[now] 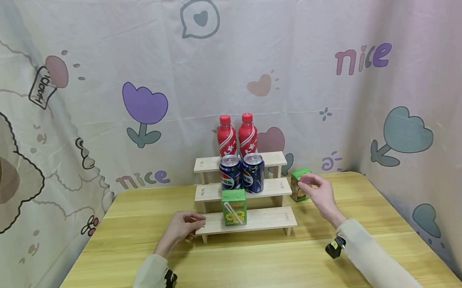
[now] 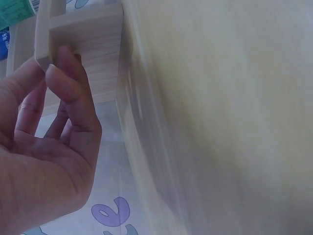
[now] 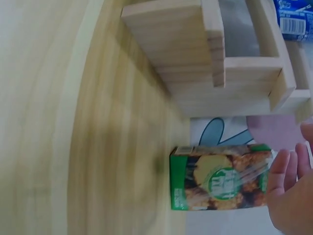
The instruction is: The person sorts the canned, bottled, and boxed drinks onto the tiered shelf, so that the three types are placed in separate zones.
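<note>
My left hand (image 1: 185, 225) is at the left end of the lowest step of a three-tier wooden shelf (image 1: 263, 219). In the left wrist view, its thumb and fingers pinch that board's end. A green drink carton (image 1: 234, 204) with a straw on its front stands on this step. My right hand (image 1: 319, 193) is beside a second drink carton (image 1: 298, 193), green and brown, upright on the table right of the shelf. In the right wrist view, the loosely bent fingers (image 3: 289, 169) are by the carton's top; whether they touch it, I cannot tell.
Two dark blue cola cans (image 1: 230, 174) stand side by side on the middle step. Behind them, two red bottles (image 1: 248, 135) are on the top step. The shelf stands on a wooden table (image 1: 243, 272), with a printed curtain (image 1: 295, 31) behind.
</note>
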The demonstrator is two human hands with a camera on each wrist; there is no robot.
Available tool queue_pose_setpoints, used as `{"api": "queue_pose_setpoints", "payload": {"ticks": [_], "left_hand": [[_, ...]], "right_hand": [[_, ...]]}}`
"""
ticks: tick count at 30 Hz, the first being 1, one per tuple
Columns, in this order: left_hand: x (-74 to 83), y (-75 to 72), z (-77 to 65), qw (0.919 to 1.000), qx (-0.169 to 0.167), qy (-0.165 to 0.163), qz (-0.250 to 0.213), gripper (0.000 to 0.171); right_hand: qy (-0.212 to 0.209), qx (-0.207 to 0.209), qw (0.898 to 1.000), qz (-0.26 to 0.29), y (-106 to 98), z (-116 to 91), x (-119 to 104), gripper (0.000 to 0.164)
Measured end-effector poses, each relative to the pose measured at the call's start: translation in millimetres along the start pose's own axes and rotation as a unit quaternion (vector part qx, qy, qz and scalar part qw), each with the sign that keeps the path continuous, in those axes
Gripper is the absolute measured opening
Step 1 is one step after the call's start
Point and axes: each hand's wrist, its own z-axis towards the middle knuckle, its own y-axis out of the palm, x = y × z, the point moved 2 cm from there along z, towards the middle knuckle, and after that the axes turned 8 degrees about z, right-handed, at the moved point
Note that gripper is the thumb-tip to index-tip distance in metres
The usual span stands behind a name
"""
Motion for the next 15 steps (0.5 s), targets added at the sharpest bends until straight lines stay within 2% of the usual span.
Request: {"api": "queue_pose_setpoints", "payload": {"ticks": [7,15], "left_hand": [[-0.2,0.4,-0.7,1.0,-0.001,-0.006,0.0,0.023],[0.4,0.2,-0.5,1.0,0.0,-0.01,0.0,0.024]], "right_hand": [[0.017,0.023,0.999,-0.04,-10.9,7.0,9.9,0.04],[0.032,0.016,0.996,-0.077,-22.3,15.5,18.0,0.047]]}}
